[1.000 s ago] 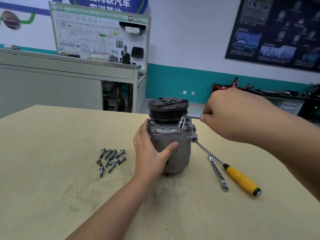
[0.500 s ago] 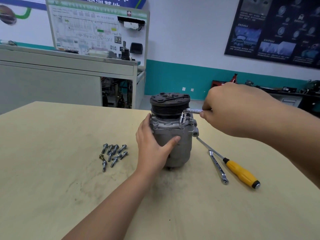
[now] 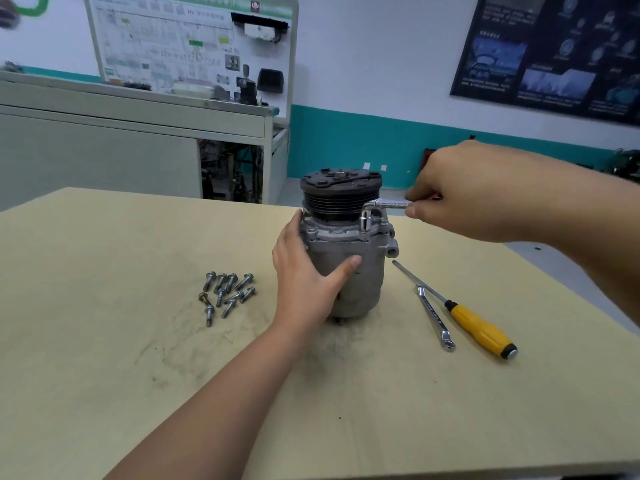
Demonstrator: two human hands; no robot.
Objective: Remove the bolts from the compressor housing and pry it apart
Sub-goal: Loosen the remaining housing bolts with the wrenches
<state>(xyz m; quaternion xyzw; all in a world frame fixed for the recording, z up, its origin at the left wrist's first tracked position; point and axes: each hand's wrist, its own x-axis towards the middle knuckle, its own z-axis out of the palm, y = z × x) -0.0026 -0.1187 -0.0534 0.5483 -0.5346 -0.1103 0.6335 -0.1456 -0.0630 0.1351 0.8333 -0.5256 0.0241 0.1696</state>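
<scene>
A grey compressor housing (image 3: pixel 356 268) stands upright on the table, its black grooved pulley (image 3: pixel 341 194) on top. My left hand (image 3: pixel 308 271) wraps around the housing's left side, thumb across the front. My right hand (image 3: pixel 464 192) grips the handle of an L-shaped socket wrench (image 3: pixel 377 206). The wrench's bent end points down onto a bolt at the housing's upper right flange. Several loose bolts (image 3: pixel 227 294) lie in a cluster to the left of the housing.
A yellow-handled screwdriver (image 3: pixel 474 323) and a thin spanner (image 3: pixel 434 317) lie on the wooden table (image 3: pixel 104 341) right of the housing. A grey cabinet (image 3: pixel 104 150) with a display board stands behind the table's far edge.
The view has shifted slightly. My right hand keeps the wrench on the same flange bolt, its handle swung a little. My left hand stays on the housing.
</scene>
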